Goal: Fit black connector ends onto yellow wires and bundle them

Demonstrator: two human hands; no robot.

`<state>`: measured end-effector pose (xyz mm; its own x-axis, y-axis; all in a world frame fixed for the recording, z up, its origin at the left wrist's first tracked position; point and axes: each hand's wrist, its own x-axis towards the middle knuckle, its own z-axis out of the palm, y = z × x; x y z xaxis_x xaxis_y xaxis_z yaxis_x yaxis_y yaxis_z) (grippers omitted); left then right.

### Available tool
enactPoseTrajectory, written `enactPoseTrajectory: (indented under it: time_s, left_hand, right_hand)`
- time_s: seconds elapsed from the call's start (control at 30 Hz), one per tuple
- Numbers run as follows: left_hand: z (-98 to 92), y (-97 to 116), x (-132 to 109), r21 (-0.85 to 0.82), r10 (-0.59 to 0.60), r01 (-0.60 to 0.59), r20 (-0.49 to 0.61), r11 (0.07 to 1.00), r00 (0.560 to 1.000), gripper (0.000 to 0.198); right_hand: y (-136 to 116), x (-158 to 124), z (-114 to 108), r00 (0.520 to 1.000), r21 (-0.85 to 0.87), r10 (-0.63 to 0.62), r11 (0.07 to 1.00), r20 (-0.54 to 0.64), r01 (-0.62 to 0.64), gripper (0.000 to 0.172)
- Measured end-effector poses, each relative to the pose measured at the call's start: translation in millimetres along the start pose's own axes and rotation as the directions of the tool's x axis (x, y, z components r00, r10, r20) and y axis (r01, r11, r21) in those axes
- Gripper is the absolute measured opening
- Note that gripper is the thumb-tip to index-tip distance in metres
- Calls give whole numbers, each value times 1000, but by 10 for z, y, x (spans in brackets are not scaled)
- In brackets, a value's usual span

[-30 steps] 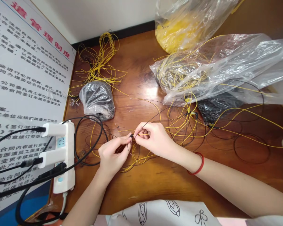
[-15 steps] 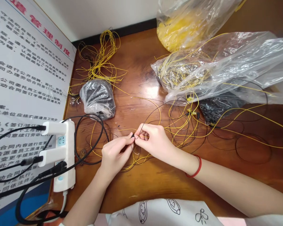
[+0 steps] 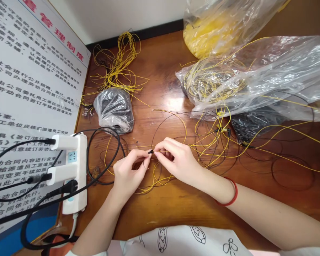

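Note:
Above the near part of the wooden table, my left hand (image 3: 130, 170) pinches a tiny black connector (image 3: 150, 152) between thumb and forefinger. From the right, my right hand (image 3: 176, 156) closes thumb and forefinger at the connector's other side, on the thin wires running into it; a red cord circles that wrist. A thin black wire (image 3: 160, 123) arcs up from the fingertips. Loose yellow wires (image 3: 156, 179) lie beneath both hands. Further right, more yellow and black wires tangle around a small black-and-yellow plug (image 3: 224, 130).
A white power strip (image 3: 82, 160) with plugged chargers and thick black cables (image 3: 120, 142) stands at left. Behind are a bagged black bundle (image 3: 114, 110) and a yellow wire bundle (image 3: 126, 58). Clear plastic bags of wire (image 3: 216, 80) and yellow material (image 3: 210, 37) fill the back right.
My fingertips have drawn slightly apart, so more of the black connector shows between them. The whole view has shifted a little, with the scene sliding right.

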<state>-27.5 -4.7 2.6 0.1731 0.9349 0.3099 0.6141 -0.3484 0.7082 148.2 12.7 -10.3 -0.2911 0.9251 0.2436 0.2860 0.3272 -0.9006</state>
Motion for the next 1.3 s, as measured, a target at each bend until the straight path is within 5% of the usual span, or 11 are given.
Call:
enactPoseTrajectory:
  time_s: [0.7, 0.93, 1.13, 1.3]
  left_hand:
    - [15, -73, -41, -112, 27, -30, -30, 993, 999, 13]
    - [62, -9, 0, -213, -92, 87, -18, 973, 996, 15]
    - [69, 55, 29, -437, -381, 362, 49, 823, 923, 10]
    - [88, 25, 80, -661, -506, 485, 180, 573, 843, 12]
  right_hand:
    - [20, -31, 30, 999, 38, -25, 999, -31, 27, 11]
    - [-6, -1, 10, 992, 146, 124, 982, -12, -121, 11]
    - [-29, 13, -9, 992, 174, 125, 977, 0, -123, 10]
    - [-51, 3, -32, 1000, 149, 11, 989, 5, -12, 5]
